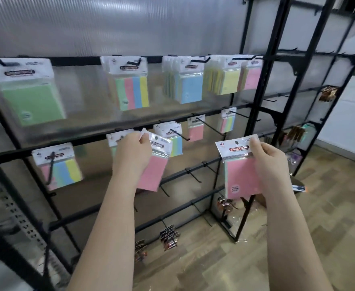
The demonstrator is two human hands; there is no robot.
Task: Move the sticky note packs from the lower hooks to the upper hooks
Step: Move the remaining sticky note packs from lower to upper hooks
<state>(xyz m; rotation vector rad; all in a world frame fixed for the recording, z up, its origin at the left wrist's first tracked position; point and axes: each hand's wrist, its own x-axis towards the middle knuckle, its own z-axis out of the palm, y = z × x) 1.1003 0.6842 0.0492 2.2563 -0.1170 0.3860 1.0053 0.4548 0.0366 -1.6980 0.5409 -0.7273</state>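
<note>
My left hand: pinches pink pack at rack middle rail. My right hand: grips second pink pack, off hooks, near rack's right edge.

There is only one view, from a camera worn on the person's head. It looks forward and down, and stands close to a black display rack, within arm's reach: both forearms enter from the bottom edge and the left hand and right hand sit near the middle. The rack runs away to the right. The wide lens bends its bars at the edges. The wooden floor fills the lower right corner.
</note>
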